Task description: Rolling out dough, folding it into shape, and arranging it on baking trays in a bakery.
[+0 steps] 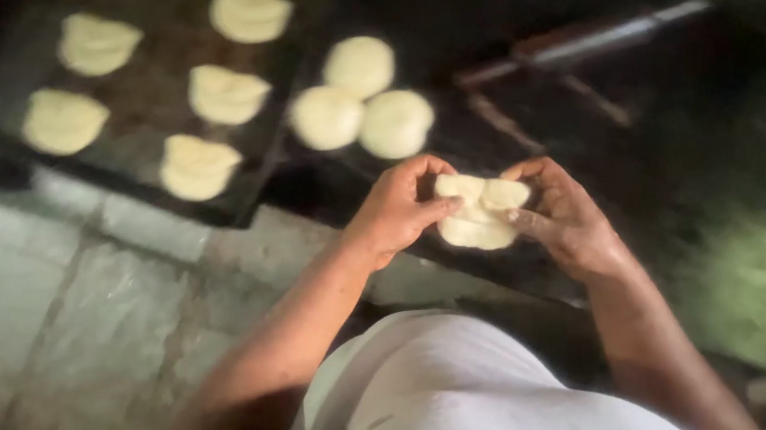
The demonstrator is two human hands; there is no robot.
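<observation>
The folded dough piece [481, 211] sat between our two hands, lifted clear of the dark work surface [595, 143] and held just in front of our white apron [432, 410]. Our left hand [399, 207] curled round its left edge, thumb and fingertips pinching the top flap, while our right hand [564, 218] cupped the other side with the thumb laid across the upper fold. We held it that way, it seemed, so that the soft layers stayed pressed together and the piece kept its shape instead of sagging open. Both hands were closed on the dough, neither spread flat.

Beyond our hands, three round dough discs [361, 99] lay touching one another on the dark surface, unfolded and near enough to reach. Farther left, a dark baking tray [139, 105] carried folded pieces [226, 93] set apart in rows, presumably spaced so that they would not stick to each other. A long rod, perhaps a rolling pin [595, 40], though the blur made that hard to confirm, lay well to the right of the discs. The stone-tiled floor [46, 326] showed below the tray's near edge.
</observation>
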